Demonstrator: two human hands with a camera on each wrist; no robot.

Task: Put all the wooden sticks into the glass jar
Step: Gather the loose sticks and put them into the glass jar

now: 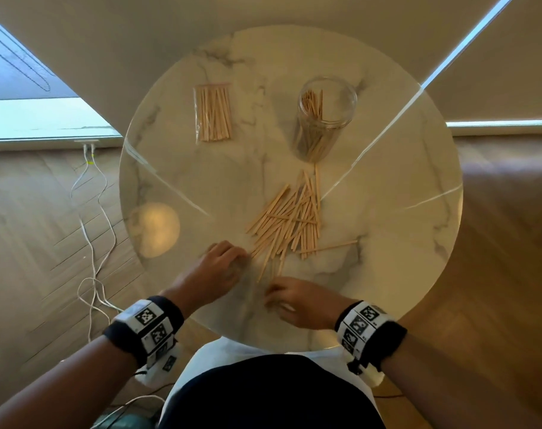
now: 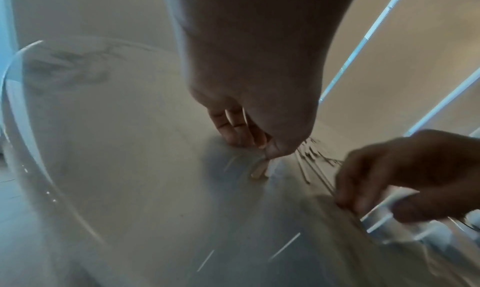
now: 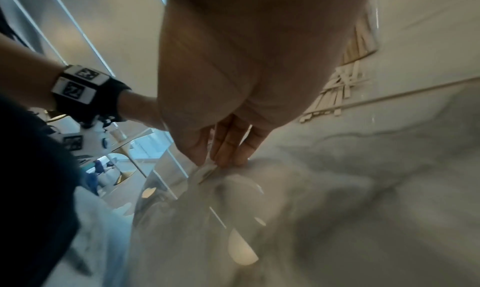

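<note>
No words, brand names or numbers can be read anywhere. The only signs are black-and-white square code markers on the band behind the left hand (image 1: pixel 223 261) and on the band behind the right hand (image 1: pixel 297 301); their patterns carry no legible characters.

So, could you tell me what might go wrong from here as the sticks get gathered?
1. The tall clear glass jar stands just beyond the loose pile of thin wooden sticks; a careless reach could tip it.
2. Both the left hand and right hand work near the round marble table's edge; sticks might slide off.
</note>
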